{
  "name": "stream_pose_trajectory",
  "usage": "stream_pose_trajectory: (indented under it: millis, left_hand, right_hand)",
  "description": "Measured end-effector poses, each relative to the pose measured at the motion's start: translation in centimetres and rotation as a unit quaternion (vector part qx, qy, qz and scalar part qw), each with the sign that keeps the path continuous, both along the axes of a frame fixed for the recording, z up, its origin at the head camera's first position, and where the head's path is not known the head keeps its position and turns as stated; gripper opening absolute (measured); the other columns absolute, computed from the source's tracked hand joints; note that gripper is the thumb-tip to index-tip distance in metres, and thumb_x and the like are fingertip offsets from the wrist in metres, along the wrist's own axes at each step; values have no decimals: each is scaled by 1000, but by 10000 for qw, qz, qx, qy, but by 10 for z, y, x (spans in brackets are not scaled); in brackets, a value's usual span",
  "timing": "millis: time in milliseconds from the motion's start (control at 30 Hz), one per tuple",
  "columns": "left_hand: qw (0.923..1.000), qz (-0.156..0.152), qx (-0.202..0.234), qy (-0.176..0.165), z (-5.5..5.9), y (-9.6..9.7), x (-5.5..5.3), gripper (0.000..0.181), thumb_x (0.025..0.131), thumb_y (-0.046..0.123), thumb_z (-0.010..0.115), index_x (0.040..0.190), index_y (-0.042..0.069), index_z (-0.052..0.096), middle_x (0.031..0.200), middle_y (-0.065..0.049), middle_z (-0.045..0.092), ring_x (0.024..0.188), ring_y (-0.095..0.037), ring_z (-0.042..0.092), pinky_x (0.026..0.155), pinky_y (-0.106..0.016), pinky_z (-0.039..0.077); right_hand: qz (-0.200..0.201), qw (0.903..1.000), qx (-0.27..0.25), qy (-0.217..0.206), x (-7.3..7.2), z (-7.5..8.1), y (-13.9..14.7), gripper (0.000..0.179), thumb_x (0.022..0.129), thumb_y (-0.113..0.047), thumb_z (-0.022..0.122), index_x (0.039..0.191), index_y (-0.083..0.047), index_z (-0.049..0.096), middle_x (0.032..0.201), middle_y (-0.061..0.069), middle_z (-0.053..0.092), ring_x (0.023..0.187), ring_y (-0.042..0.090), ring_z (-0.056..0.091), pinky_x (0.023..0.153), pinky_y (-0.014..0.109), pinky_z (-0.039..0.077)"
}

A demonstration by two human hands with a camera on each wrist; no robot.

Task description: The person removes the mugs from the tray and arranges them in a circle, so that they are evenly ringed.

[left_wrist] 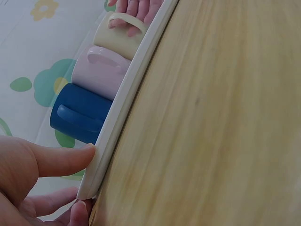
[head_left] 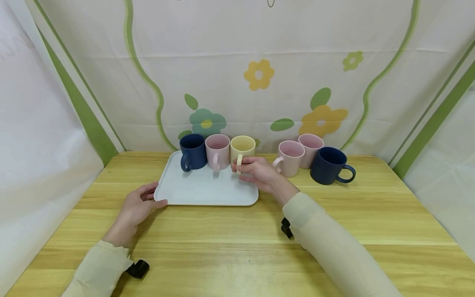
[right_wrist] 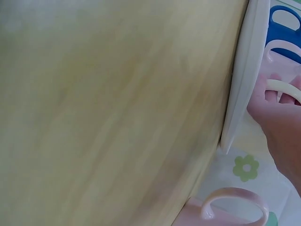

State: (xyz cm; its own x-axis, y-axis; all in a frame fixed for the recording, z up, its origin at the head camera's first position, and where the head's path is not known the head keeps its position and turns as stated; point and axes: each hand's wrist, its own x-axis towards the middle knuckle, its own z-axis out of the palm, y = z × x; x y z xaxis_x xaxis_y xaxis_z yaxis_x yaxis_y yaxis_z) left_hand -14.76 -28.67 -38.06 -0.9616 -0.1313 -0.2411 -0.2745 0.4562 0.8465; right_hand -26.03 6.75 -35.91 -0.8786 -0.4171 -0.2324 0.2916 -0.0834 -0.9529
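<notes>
A white tray [head_left: 202, 192] lies on the table, its back part bearing a row of three mugs. From left to right they are a dark blue mug [head_left: 196, 154], a pink mug [head_left: 219, 150] and a pale yellow mug [head_left: 243, 144]. My left hand [head_left: 135, 208] holds the tray's front left corner, thumb on the rim and fingers at its edge and underside in the left wrist view. The fingers of my right hand [head_left: 263, 175] grip the yellow mug's handle [right_wrist: 284, 88]. That mug stands upright beside the pink one.
To the right of the tray, two pink mugs [head_left: 291, 159] [head_left: 311, 148] and another dark blue mug [head_left: 328, 167] stand close together on the wooden table [head_left: 237, 251]. A white curtain [head_left: 222, 49] printed with flowers hangs behind the table's back edge.
</notes>
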Motion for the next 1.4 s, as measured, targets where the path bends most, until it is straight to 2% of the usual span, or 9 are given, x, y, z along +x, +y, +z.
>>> stream_pose_trajectory:
  millis: [100, 233, 467, 600, 767, 933, 1067, 1200, 1400]
  left_hand:
    - [10000, -7, -13, 16, 0, 0, 0, 83, 97, 18, 79, 165, 3, 34, 152, -25, 51, 129, -32, 53, 81, -12, 44]
    - [10000, -1, -21, 36, 0, 1, -1, 83, 97, 18, 79, 165, 3, 35, 152, -25, 52, 128, -31, 54, 81, -12, 45]
    - [10000, 23, 16, -12, 0, 2, -2, 82, 97, 19, 78, 165, 4, 34, 153, -25, 51, 131, -32, 51, 81, -12, 44]
    - [10000, 6, -12, -6, 0, 2, -2, 82, 98, 19, 78, 165, 4, 35, 153, -25, 51, 130, -32, 51, 81, -13, 44]
    - [10000, 3, 5, -10, 0, 2, -3, 82, 98, 18, 78, 165, 4, 34, 153, -25, 51, 130, -32, 51, 82, -13, 44]
    - [10000, 2, -5, 0, -1, 2, -2, 82, 98, 18, 78, 165, 3, 34, 153, -25, 51, 129, -32, 52, 80, -12, 45]
    - [10000, 2, -25, 9, 0, 1, -1, 82, 98, 18, 78, 165, 3, 34, 153, -26, 52, 128, -32, 52, 79, -13, 47]
    - [10000, -5, -5, -3, 0, 0, 0, 82, 98, 19, 78, 165, 3, 34, 154, -25, 51, 128, -32, 51, 79, -13, 47]
    - [10000, -20, -17, -16, 0, -1, 0, 83, 98, 21, 78, 166, 3, 33, 155, -25, 50, 129, -32, 51, 80, -13, 46]
  right_hand:
    - [43, 10000, -41, -71, -1, 0, 0, 31, 107, -8, 58, 135, 3, 62, 119, 10, 74, 121, 20, 64, 125, 52, 36]
    - [69, 9999, -83, -127, -2, 0, 1, 22, 110, -16, 54, 119, -2, 68, 95, 0, 73, 103, 17, 67, 120, 49, 40]
    - [-16, 9995, -99, -287, -2, -3, 3, 24, 111, -18, 52, 101, -7, 70, 90, 3, 74, 91, 16, 71, 118, 52, 44]
    - [-27, 9995, -100, -311, -2, -4, 4, 21, 111, -17, 54, 102, -5, 69, 91, 4, 74, 90, 16, 72, 120, 54, 44]
    - [-30, 9998, -29, -175, 0, -5, 9, 24, 111, -16, 54, 114, 3, 66, 90, 3, 75, 91, 15, 74, 120, 56, 44]
    - [-139, 9999, 50, -60, 4, -4, 15, 29, 111, -16, 55, 123, 9, 64, 92, 3, 75, 90, 14, 76, 114, 53, 50]
    - [-171, 9998, -46, 24, 11, -2, 17, 27, 110, -15, 55, 121, 8, 64, 90, 4, 77, 92, 15, 77, 112, 54, 52]
    - [-220, 9995, -211, 114, 19, 4, 20, 26, 110, -14, 55, 117, 9, 65, 87, 4, 78, 92, 16, 78, 114, 57, 48]
    - [-233, 9991, -101, 333, 31, 12, 34, 31, 110, -14, 56, 121, 14, 64, 86, 3, 79, 92, 16, 79, 110, 55, 51]
